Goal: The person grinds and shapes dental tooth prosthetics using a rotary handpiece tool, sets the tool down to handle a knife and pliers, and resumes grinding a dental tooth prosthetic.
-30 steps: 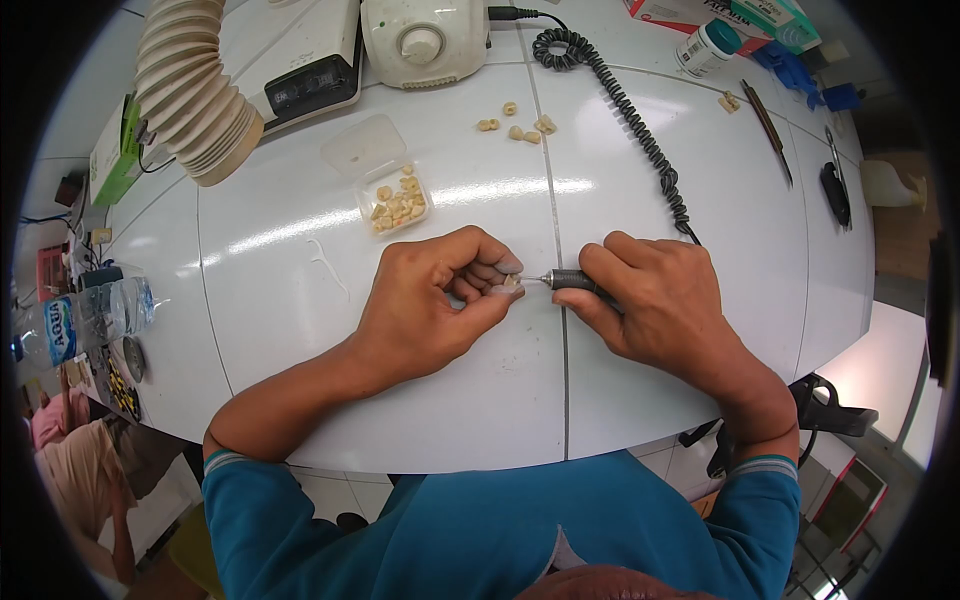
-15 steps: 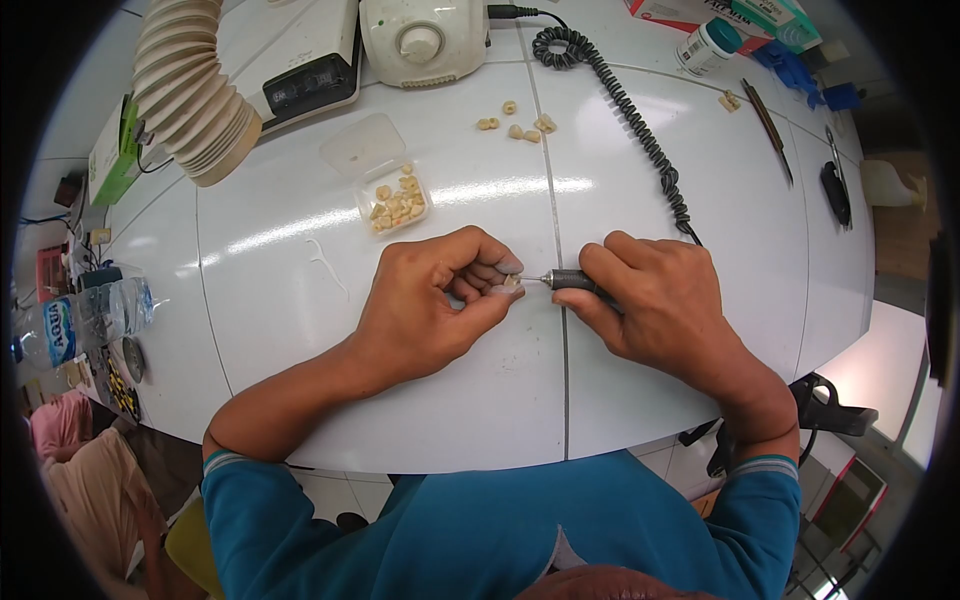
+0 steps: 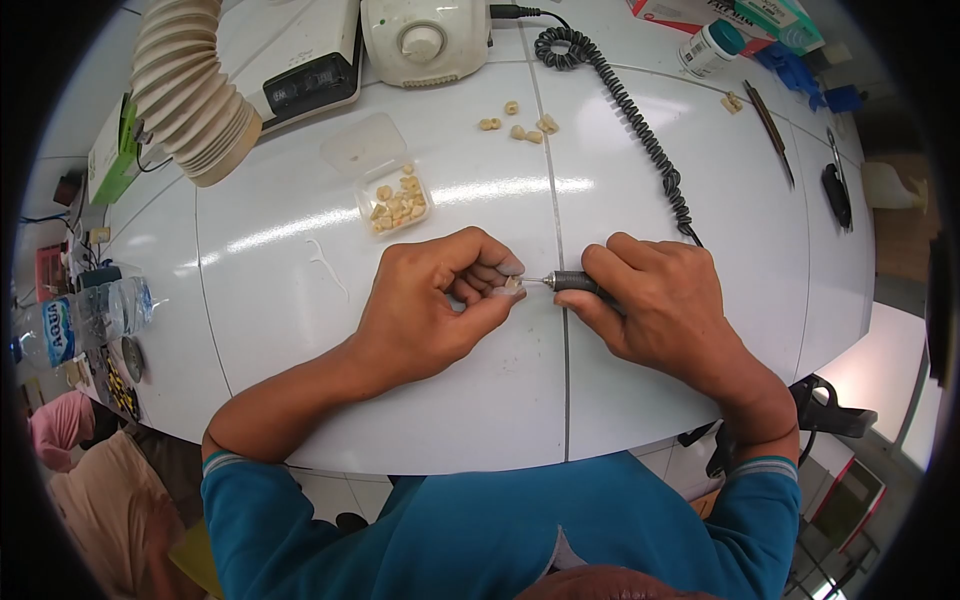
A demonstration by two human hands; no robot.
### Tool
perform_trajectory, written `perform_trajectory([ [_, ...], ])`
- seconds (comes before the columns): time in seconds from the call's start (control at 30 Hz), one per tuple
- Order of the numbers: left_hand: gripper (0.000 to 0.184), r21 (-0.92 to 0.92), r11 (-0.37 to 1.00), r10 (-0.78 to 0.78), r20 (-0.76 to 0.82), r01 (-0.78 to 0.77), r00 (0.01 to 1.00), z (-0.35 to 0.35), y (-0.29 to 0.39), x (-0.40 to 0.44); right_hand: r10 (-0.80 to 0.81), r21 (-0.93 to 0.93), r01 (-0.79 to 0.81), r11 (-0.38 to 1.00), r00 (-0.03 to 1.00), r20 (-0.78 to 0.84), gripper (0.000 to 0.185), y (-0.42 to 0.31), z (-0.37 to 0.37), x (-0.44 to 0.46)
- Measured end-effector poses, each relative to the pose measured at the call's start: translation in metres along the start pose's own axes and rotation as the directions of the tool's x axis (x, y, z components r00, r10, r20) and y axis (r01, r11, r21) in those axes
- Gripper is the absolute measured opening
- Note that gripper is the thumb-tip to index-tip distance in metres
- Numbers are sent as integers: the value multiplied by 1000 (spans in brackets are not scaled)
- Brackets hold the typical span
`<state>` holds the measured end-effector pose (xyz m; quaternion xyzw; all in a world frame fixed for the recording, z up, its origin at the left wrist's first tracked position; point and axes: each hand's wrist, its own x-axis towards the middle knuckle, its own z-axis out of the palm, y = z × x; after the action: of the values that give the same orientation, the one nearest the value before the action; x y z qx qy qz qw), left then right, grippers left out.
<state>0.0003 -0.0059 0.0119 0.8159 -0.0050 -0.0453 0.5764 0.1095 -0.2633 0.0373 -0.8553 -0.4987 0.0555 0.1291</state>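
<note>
Between the thumb and fingers of my left hand is a small tooth-like piece, partly covered by the fingertips. My right hand grips a dark rotary handpiece, whose thin metal tip points left and meets the piece or lies right by it. Beyond my left hand stands an open clear plastic box with several yellowish tooth-like pieces in it. More such pieces lie loose farther back on the white table.
A ribbed hose hangs at the back left, beside a white control unit. Its coiled black cord runs toward my right hand. Pointed tool and white-labelled jar at right; water bottle and a seated person at left.
Both hands hold nearly the same pose, with the handpiece tip at the piece. At the lower left, the other person has shifted, and the pink head covering shows more.
</note>
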Motion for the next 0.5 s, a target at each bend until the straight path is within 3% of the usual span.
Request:
perform_trajectory([
  [0.5,25,-197,980,28,-32,-34,999,3,-7,0,59,60,-55,997,996,-64,41,3,-1,-4],
])
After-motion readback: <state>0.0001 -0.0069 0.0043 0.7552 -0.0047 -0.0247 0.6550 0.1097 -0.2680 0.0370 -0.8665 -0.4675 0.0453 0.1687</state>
